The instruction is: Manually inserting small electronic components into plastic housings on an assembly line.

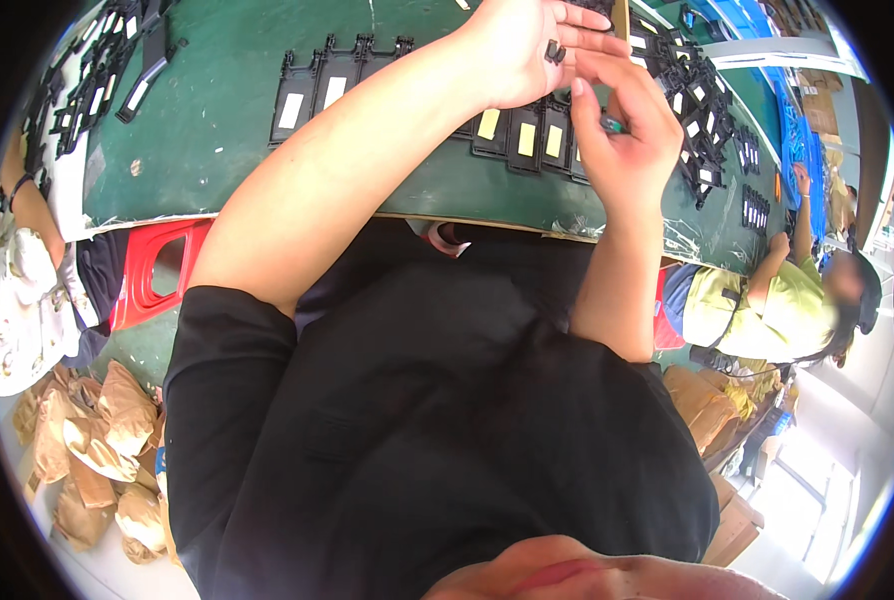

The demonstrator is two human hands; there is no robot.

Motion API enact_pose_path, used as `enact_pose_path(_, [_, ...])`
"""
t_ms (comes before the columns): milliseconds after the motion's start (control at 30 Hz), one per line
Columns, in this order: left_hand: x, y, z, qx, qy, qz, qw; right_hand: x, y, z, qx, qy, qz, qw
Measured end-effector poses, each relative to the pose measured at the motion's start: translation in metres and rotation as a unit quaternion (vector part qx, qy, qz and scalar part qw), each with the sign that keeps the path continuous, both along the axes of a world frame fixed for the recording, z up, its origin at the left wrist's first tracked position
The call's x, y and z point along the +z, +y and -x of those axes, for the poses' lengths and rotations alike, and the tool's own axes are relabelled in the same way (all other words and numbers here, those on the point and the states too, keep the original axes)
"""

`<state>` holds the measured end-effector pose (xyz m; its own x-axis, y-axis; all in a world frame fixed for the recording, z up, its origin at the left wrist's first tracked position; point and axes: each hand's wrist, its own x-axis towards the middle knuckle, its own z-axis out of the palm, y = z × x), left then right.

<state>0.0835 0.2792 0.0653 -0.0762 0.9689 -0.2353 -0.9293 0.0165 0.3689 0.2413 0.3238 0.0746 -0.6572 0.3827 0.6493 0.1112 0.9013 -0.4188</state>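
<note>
The person's left hand [522, 45] lay palm up over the green surface [217, 120], its fingers spread fairly wide, and a small black part [555, 51] rested on the open palm near the base of the fingers, not clamped by them. The right hand [627, 135] sat just beside it, toward the right and nearer the person, with its fingers curled narrow and its fingertips [579, 88] reaching up to the edge of the left palm, just short of the small black part. A small dark green object [612, 124] showed inside the curl of the right hand; what it was could not be told. Beneath both hands a row of black frames with yellow inserts [527, 135] lay on the surface, close to its near edge, and further frames with white inserts [332, 80] lay in a row to the left of the forearm. More black frames [702, 100] were heaped toward the right end of the surface. Another person in a yellow-green top [767, 310] sat off the right end, and brown paper bags [97, 450] lay on the floor below the left corner.
</note>
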Motion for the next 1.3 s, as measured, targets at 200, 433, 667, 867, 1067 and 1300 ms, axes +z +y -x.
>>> enact_pose_path(200, [-0.007, 0.004, -0.003, -0.056, 0.041, -0.024, 0.997, -0.015, 0.010, 0.006, 0.007, -0.015, 0.037, 0.999])
enact_pose_path(433, [-0.009, 0.007, -0.005, -0.063, 0.035, -0.017, 0.997, -0.017, 0.017, -0.004, 0.052, 0.024, 0.159, 0.986])
enact_pose_path(667, [0.002, 0.003, -0.004, -0.024, 0.047, 0.024, 0.998, -0.012, 0.003, -0.005, -0.099, -0.050, 0.090, 0.990])
enact_pose_path(867, [0.000, 0.001, 0.000, -0.035, 0.050, 0.001, 0.998, -0.011, -0.005, 0.005, -0.028, -0.021, 0.070, 0.997])
enact_pose_path(1067, [0.007, -0.002, 0.003, -0.058, 0.042, -0.008, 0.997, -0.006, 0.006, 0.002, 0.020, -0.049, 0.022, 0.998])
enact_pose_path(1300, [0.003, -0.004, 0.009, -0.066, 0.072, -0.042, 0.994, 0.014, 0.006, 0.013, 0.048, -0.064, -0.014, 0.997])
